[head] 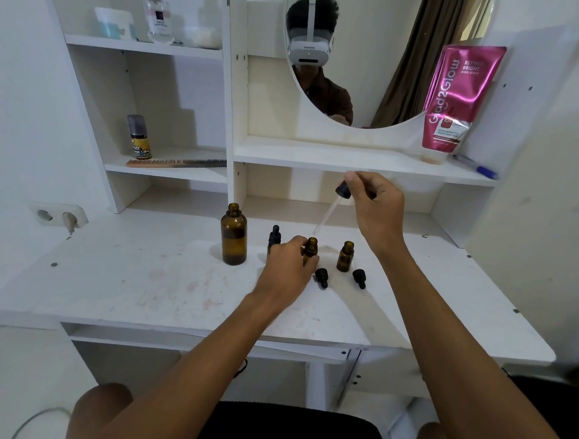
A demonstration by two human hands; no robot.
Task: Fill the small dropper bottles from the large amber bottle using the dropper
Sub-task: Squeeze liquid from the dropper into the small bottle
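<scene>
The right hand pinches the black bulb of the dropper, its glass tube slanting down so the tip sits just above the mouth of the open small bottle, which the left hand grips around its body, fingers closed on it. The large amber bottle stands uncapped to the left of that small bottle; a second open small bottle stands just to its right, and a capped one is partly hidden behind the left hand. Two loose black caps lie in front of the held bottle. The risk, as I judge it, is a miss: the tube comes in at a slant and the neck is narrow, so a squeeze could run liquid down the outside, and a nudge from the forearm could topple the second bottle. The white table is scuffed with faint reddish stains; shelves and a round mirror rise behind the held bottle
</scene>
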